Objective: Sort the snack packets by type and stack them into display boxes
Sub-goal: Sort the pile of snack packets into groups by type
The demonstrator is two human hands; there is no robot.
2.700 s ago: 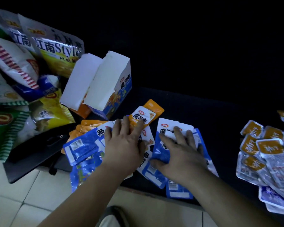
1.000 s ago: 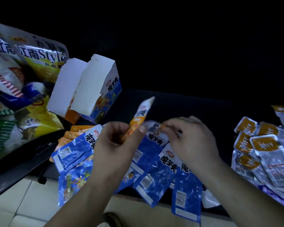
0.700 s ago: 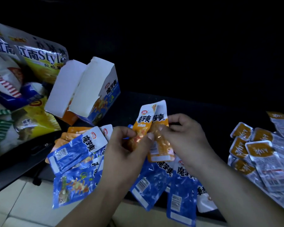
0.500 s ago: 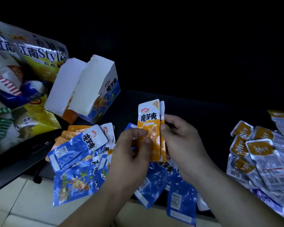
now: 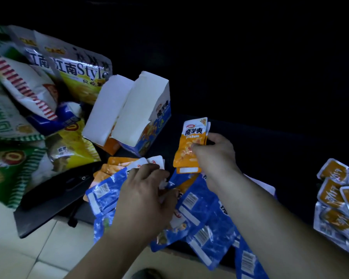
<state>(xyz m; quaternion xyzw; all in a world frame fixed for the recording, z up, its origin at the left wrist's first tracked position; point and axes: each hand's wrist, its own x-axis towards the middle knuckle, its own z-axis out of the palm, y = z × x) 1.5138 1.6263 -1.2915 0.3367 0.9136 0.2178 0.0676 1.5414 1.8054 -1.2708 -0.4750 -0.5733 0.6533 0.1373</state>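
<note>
My right hand point(image 5: 215, 156) grips a small upright stack of orange snack packets point(image 5: 191, 144) above the dark table. My left hand point(image 5: 145, 200) lies lower, on the heap of blue packets point(image 5: 201, 214), its fingers and thumb curled round a packet in the pile. More orange packets point(image 5: 115, 167) lie flat just left of that hand. Behind them two open display boxes lean side by side, a blue one point(image 5: 149, 115) and an orange-based one point(image 5: 107, 109), their white flaps up. What is inside the boxes is hidden.
Large crisp bags point(image 5: 28, 93) are piled at the left. Several small clear packets with brown labels point(image 5: 334, 200) lie at the right edge. A black flat object point(image 5: 54, 196) juts over the table's front edge, with pale floor tiles point(image 5: 28, 254) below. The background is dark.
Both hands lifted off the pile and gathered orange packets into a stack. Now my left hand has let go of the stack and dropped to the blue heap; my right keeps it.
</note>
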